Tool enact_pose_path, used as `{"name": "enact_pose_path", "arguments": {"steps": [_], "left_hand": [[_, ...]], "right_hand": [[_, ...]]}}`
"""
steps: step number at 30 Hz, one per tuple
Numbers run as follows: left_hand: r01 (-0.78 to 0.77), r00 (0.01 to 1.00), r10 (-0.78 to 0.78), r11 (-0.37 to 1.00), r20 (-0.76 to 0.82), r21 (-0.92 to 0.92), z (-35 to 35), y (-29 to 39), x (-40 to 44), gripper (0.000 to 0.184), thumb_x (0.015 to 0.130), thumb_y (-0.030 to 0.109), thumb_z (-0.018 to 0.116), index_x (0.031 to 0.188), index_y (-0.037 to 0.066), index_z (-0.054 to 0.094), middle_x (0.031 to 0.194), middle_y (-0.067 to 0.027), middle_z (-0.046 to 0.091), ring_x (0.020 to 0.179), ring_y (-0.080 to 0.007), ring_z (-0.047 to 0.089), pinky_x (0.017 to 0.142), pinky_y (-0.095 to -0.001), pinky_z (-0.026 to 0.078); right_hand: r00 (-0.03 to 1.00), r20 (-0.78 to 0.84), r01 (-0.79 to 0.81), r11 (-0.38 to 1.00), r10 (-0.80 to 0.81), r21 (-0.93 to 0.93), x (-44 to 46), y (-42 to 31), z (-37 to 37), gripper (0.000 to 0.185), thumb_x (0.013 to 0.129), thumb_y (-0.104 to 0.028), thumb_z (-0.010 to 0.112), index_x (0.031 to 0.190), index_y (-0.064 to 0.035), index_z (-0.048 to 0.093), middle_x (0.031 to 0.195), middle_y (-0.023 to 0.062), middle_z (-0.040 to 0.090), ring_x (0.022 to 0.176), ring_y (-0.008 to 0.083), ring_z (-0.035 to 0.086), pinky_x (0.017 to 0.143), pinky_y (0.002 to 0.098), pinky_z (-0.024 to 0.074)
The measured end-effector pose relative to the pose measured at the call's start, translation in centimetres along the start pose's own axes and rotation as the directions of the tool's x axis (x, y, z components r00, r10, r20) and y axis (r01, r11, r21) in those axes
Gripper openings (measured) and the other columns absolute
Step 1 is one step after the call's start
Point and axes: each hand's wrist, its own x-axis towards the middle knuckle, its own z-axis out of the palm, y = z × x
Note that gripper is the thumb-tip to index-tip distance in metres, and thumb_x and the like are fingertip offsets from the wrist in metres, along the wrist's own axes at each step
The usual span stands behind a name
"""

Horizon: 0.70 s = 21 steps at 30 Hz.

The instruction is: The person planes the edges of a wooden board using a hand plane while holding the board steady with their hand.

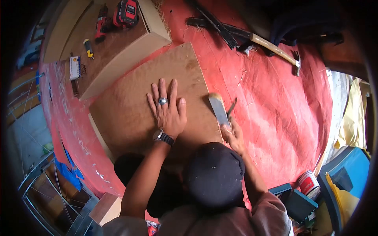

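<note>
My left hand (169,114) lies flat on a brown wooden panel (138,98), fingers spread, with a ring on one finger and a dark watch at the wrist. It holds nothing. My right hand (234,137) is closed around the rear of a hand plane (217,108), beside the panel's right edge. The plane has a grey side and a tan front end, and a dark piece sticks out to its right. The right fingers are partly hidden by the tool. A dark cap covers the lower part of the panel from view.
Red sheeting (271,126) with scattered shavings covers the floor. A claw hammer (275,49) rests at the upper right by dark strips (216,27). A wooden box (122,51) at the upper left bears a red drill (101,23) and a small box (75,67). A can (308,184) stands lower right.
</note>
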Motion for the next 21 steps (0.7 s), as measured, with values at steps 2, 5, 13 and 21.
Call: {"name": "enact_pose_path", "arguments": {"steps": [2, 5, 13, 21], "left_hand": [[-0.014, 0.999, 0.015, 1.000, -0.029, 0.004, 0.2, 0.2, 1.2, 0.060, 0.107, 0.035, 0.043, 0.163, 0.014, 0.038, 0.171, -0.0193, 0.025, 0.157, -0.0448, 0.020, 0.126, -0.0623, 0.009], [-0.016, 1.000, 0.016, 1.000, -0.025, 0.015, 0.2, 0.2, 0.9, 0.060, 0.107, 0.035, 0.044, 0.163, 0.014, 0.037, 0.171, -0.0194, 0.026, 0.157, -0.0445, 0.021, 0.126, -0.0619, 0.009], [-0.015, 1.000, 0.015, 1.000, -0.020, 0.022, 0.2, 0.3, 0.7, 0.060, 0.107, 0.035, 0.044, 0.162, 0.014, 0.038, 0.170, -0.0198, 0.027, 0.157, -0.0446, 0.021, 0.126, -0.0621, 0.010], [-0.028, 0.999, 0.028, 1.000, -0.031, 0.011, 0.3, 0.2, 0.9, 0.061, 0.107, 0.036, 0.044, 0.163, 0.012, 0.038, 0.170, -0.0203, 0.028, 0.156, -0.0460, 0.022, 0.125, -0.0626, 0.011]], "right_hand": [[0.953, -0.009, 0.304, 0.952, -0.304, -0.036, 5.4, -3.4, 1.2, 0.074, 0.105, -0.037, 0.061, 0.160, 0.0050, 0.033, 0.163, 0.0223, 0.040, 0.153, 0.0301, 0.035, 0.125, 0.0420, 0.0267], [0.763, 0.021, 0.646, 0.762, -0.646, -0.039, 13.9, -12.1, 3.6, 0.075, 0.106, -0.036, 0.060, 0.161, 0.0045, 0.031, 0.168, 0.0203, 0.032, 0.157, 0.0284, 0.028, 0.126, 0.0390, 0.0241], [0.712, 0.060, 0.702, 0.709, -0.700, -0.058, 18.0, -15.0, 3.8, 0.076, 0.102, -0.041, 0.065, 0.159, 0.0017, 0.039, 0.156, 0.0193, 0.052, 0.146, 0.0269, 0.047, 0.122, 0.0360, 0.0309], [0.818, 0.095, 0.575, 0.804, -0.568, -0.150, 9.4, -11.9, 2.3, 0.075, 0.102, -0.046, 0.066, 0.159, -0.0044, 0.042, 0.150, 0.0198, 0.056, 0.138, 0.0271, 0.053, 0.116, 0.0415, 0.0399]]}}
